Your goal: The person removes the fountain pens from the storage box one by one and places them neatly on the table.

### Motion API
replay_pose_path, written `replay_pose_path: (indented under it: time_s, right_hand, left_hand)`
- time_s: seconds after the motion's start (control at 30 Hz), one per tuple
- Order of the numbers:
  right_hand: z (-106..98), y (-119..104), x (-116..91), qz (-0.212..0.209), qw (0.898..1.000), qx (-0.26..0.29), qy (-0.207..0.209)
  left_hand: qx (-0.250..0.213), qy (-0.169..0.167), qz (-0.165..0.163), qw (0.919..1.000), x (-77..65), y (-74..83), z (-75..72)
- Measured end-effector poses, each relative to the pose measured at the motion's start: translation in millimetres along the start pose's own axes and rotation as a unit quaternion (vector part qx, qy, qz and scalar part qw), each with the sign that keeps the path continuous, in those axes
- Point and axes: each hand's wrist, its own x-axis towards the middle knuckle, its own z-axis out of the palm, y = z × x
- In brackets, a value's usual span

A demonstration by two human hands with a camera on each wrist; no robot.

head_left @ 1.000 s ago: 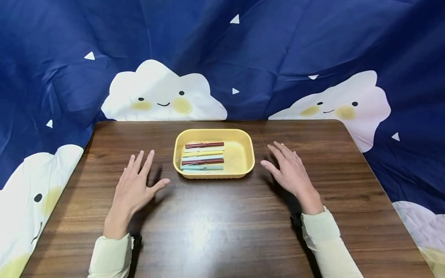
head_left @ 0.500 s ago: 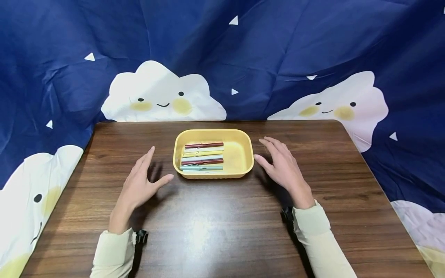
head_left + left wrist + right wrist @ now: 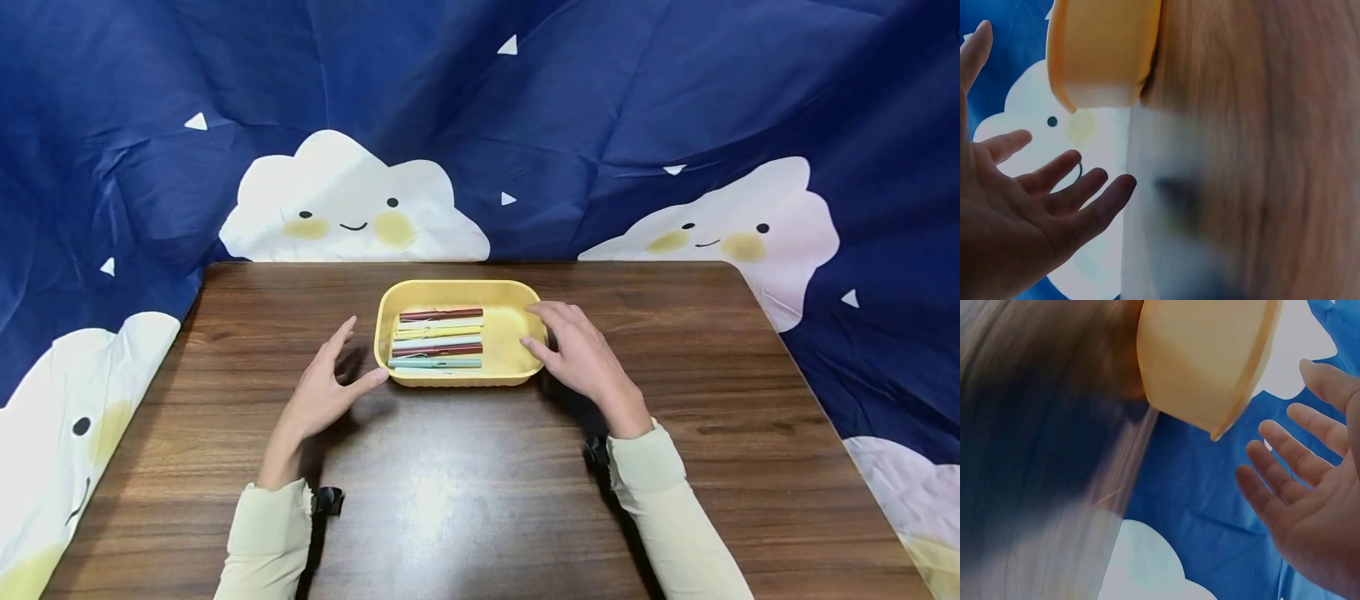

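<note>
A yellow plastic basket [image 3: 513,337] sits on the wooden table, with several pens lying side by side in its left part. Among them are a dark red pen [image 3: 442,315], a yellow pen [image 3: 441,332] and a teal pen [image 3: 435,363]. My left hand [image 3: 322,396] is at the basket's left end, thumb tip right at the near left corner, fingers extended. At the other end, my right hand [image 3: 585,358] has its thumb and fingertips over the right rim. Both wrist views show the palms holding nothing, beside the basket's outer wall [image 3: 1107,50].
The brown wooden table [image 3: 465,492] extends around the basket on all sides. Behind it hangs a blue cloth [image 3: 555,100] printed with white clouds. Each wrist wears a black band, the left band [image 3: 327,501] showing beside a pale sleeve [image 3: 270,525].
Both hands have moved inward to the basket, the left going right and the right going left. The basket and pens stay where they were.
</note>
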Motion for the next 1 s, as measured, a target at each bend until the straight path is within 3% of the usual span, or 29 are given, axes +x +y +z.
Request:
replay_pose_path:
  time_s: [0.2,0.47,0.67,0.9,1.0]
  right_hand:
    - [5,-4,7,0.003,1.000,0.018,-0.018]
    - [12,-8,14,0.008,0.999,0.026,-0.037]
    - [16,-11,18,0.011,0.998,0.044,-0.050]
    - [22,-15,30,0.008,0.994,0.083,-0.072]
    - [26,-16,35,0.005,0.991,0.101,-0.084]
  left_hand:
    - [-0.083,-0.015,-0.015,0.9963,6.1,1.1,7.6]
    - [-0.158,-0.008,-0.034,0.9868,10.2,0.5,15.3]
    - [-0.231,-0.012,-0.040,0.9721,13.3,0.3,22.6]
    - [-0.317,-0.031,-0.059,0.9460,17.1,1.2,28.4]
    - [-0.336,-0.032,-0.065,0.9390,18.4,1.5,29.5]
